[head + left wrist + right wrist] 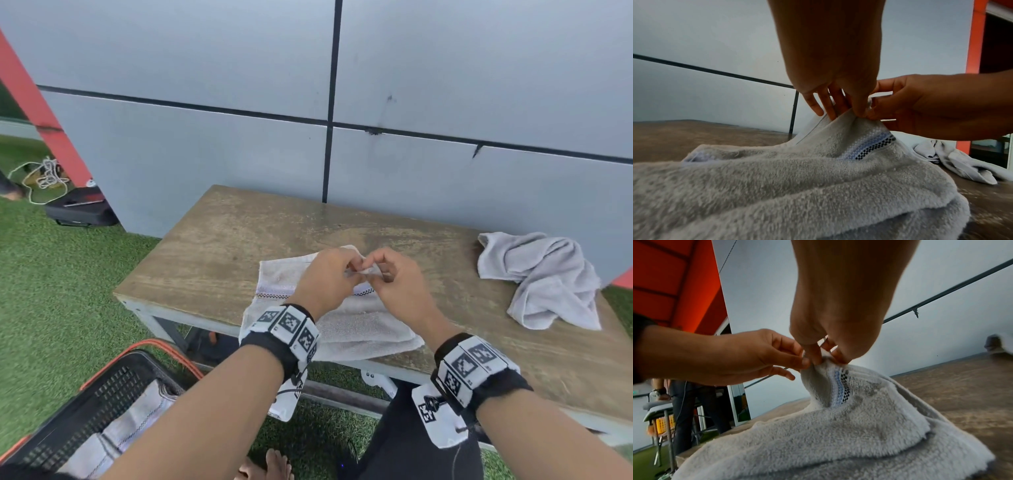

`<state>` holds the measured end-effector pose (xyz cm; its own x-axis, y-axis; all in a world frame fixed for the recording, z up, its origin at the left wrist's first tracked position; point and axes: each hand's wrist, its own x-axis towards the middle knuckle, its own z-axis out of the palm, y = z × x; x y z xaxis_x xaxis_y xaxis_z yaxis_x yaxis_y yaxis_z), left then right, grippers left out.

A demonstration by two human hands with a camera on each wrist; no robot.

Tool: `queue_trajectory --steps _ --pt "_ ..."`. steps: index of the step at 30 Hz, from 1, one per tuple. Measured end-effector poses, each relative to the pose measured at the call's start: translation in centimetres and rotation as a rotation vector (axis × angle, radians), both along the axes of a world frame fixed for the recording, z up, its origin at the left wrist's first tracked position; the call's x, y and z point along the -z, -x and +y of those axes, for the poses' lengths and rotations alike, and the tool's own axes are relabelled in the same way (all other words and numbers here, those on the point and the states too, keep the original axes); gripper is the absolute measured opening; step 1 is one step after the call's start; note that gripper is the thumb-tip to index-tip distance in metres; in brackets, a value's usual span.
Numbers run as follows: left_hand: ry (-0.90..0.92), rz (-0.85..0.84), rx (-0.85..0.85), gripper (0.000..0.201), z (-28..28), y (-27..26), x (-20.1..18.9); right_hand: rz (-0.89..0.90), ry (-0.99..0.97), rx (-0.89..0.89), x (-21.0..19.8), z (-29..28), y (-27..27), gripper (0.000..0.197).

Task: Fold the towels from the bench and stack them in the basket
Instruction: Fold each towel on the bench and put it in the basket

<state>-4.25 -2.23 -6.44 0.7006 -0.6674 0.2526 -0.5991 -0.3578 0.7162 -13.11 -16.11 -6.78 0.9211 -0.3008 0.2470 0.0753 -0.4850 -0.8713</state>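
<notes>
A pale grey towel (363, 329) with a blue and black checked band lies on the wooden bench (212, 253), its near edge hanging over the front. My left hand (329, 277) and right hand (397, 281) meet above its middle and both pinch the same raised edge of the towel (849, 120) (826, 366), lifted into a peak. A second, crumpled towel (544, 277) lies at the bench's right end. The black basket (102, 394) with an orange rim stands on the grass at lower left, with folded towels (137, 431) inside it.
A grey panelled wall (239, 154) rises right behind the bench. Artificial grass (51, 291) covers the ground. A black case (78, 209) and a coiled rope (48, 174) lie at far left. In the right wrist view a person (694, 402) stands by a table in the distance.
</notes>
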Motion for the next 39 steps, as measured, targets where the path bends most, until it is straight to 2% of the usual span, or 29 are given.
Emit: queue_trajectory --steps 2,4,6,8,11,15,19,26,34,39 --pt "0.054 0.051 -0.023 0.008 0.5 0.2 0.3 0.038 -0.199 0.014 -0.4 0.3 0.2 0.021" --pt "0.076 0.081 -0.009 0.009 1.1 0.6 0.5 0.103 -0.541 0.078 -0.3 0.3 -0.2 0.019" --pt "0.071 0.092 0.012 0.014 1.6 1.2 0.3 0.181 -0.823 0.095 0.1 0.0 -0.8 0.026" --pt "0.094 0.100 0.027 0.016 1.8 1.7 0.0 0.232 -0.912 0.112 -0.1 0.0 -1.2 0.031" --pt "0.110 0.168 0.004 0.011 1.7 2.0 -0.3 0.229 -0.814 0.131 -0.3 0.5 -1.1 0.030" --pt "0.157 0.236 -0.025 0.008 1.9 2.0 -0.8 0.112 -0.665 0.174 -0.9 1.2 -0.6 0.021" --pt "0.231 0.238 -0.008 0.006 2.4 2.0 -1.2 -0.002 -0.390 0.192 -2.0 1.5 0.1 0.007" --pt "0.315 0.252 -0.091 0.005 2.9 1.8 -1.5 -0.032 0.004 0.006 -2.2 0.8 0.7 0.019" --pt "0.348 0.210 -0.145 0.007 2.9 1.6 -1.5 -0.037 0.071 -0.026 -2.4 0.7 1.2 0.019" --pt "0.338 0.098 -0.137 0.010 2.7 1.1 -1.2 -0.027 0.124 -0.051 -2.3 0.4 0.9 0.023"
